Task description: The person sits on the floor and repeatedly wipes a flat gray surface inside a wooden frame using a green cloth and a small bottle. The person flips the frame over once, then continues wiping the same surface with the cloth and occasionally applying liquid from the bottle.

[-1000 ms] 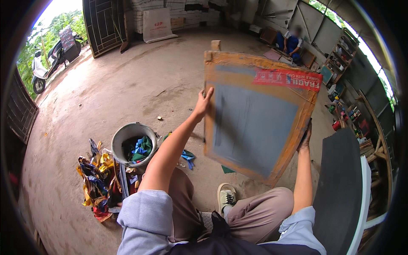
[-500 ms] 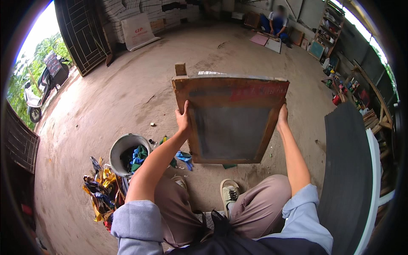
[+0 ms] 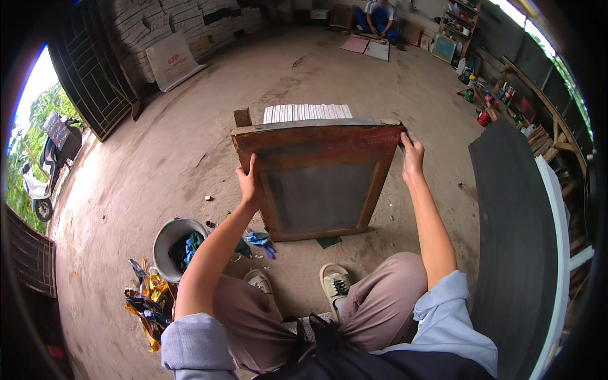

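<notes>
There is one framed mesh screen [image 3: 320, 196], with brown borders and one red strip near its top, and it is held in front of the person, above the two shoes, leaning a little. Whether its lower edge touches the floor [image 3: 405, 253], I cannot tell. Two hands are clamped on it: the left hand [image 3: 249, 180] grips the left side, its thumb on the near face, and the right hand [image 3: 412, 155] grips near the upper right corner. One wooden block [image 3: 242, 116] stands up at the upper left corner. Behind the top edge, one stack of white sheets [image 3: 307, 113] is partly visible.

Around the two shoes [image 3: 334, 283] lie one blue rag [image 3: 260, 242] and, just beside the screen's bottom, one green scrap [image 3: 329, 242]. To the left is one grey bucket [image 3: 165, 239] with blue and green cloths inside; beside it is one heap of crumpled plastic [image 3: 152, 307], whose pieces I cannot count. Farther away sits one co-worker [image 3: 380, 20], behind two flat boards, one pink [image 3: 354, 44] and one pale [image 3: 376, 50].
</notes>
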Demonstrator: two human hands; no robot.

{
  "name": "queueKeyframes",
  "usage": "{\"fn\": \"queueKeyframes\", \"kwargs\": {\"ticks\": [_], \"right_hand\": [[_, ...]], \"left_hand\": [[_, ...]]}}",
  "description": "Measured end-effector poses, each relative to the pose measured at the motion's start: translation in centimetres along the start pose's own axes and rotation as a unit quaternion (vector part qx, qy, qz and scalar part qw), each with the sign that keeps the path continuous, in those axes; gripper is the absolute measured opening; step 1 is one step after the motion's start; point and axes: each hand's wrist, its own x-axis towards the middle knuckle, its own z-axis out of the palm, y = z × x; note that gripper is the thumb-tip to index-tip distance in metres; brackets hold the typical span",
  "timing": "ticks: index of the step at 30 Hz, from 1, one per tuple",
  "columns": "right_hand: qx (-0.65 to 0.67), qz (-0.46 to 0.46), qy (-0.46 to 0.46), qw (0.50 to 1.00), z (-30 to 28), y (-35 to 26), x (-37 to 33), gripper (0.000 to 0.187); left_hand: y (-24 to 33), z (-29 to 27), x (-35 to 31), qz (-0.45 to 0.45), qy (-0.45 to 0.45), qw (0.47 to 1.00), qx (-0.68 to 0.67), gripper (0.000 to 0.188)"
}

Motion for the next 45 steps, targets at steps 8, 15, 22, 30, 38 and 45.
{"fn": "queueKeyframes", "kwargs": {"ticks": [8, 15, 22, 30, 38, 45], "right_hand": [[-0.096, -0.033, 0.019, 0.995, -0.8, -0.9, -0.8, 0.037], [-0.394, -0.326, 0.064, 0.857, 3.4, -1.3, -4.0, 0.037], [-0.497, -0.463, -0.145, 0.719, 8.2, -0.8, -6.1, 0.043], [-0.387, -0.347, 0.053, 0.853, 7.6, 1.3, -0.9, 0.052], [-0.494, -0.431, -0.01, 0.755, 7.2, 1.3, -1.3, 0.046], [-0.528, -0.401, -0.017, 0.748, 6.1, 0.4, -0.9, 0.034]], "left_hand": [[0.5, 0.3, -1.3, 0.046, -0.004, 0.999, 0.004, 0.07], [-0.7, -0.1, 1.9, 0.085, 0.01, 0.995, 0.053, 0.085], [-1.8, 0.2, 3.3, 0.051, 0.038, 0.996, 0.062, 0.091], [-1.0, -0.3, 3.1, 0.026, 0.027, 0.999, 0.011, 0.085], [0.8, -1.2, 0.4, -0.004, -0.031, 0.999, -0.036, 0.072], [2.3, 0.1, 0.1, 0.07, 0.044, 0.996, 0.019, 0.076]]}}
